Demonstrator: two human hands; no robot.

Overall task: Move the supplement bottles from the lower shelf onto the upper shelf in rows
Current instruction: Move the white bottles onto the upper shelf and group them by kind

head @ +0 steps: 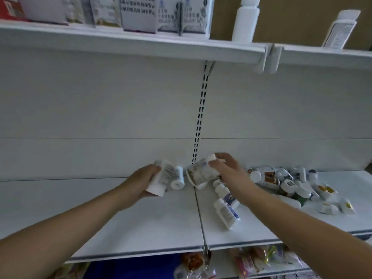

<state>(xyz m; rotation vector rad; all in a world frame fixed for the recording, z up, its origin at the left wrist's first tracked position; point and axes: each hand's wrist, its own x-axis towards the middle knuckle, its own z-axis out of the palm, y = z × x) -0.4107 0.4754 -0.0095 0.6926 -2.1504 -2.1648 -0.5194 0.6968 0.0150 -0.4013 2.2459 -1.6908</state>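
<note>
White plastic, screw-capped and paper-labelled: these supplement bottles look light, rigid and a little slick, so they are best taken round the label band rather than by the cap.

Nearest on the lower shelf [141, 228], two loose bottles [227, 213] lie on their sides, apt to roll if nudged. Just beyond them, the left hand [141, 182] is wrapped round the body of a white bottle [159, 178]. A smaller bottle [177, 178] is touching that one; whether it is also held I cannot tell. The right hand [231, 170] pinches a tilted bottle [199, 171] near its cap end, a hold that could slip or twist on the lift.

Further right a heap of bottles [281, 180] lies jumbled and overlapping, still to be moved.

On the upper shelf [141, 49], past a run of boxes [138, 15], an upright bottle [244, 21] and a labelled bottle [340, 31] stand well apart.
</note>
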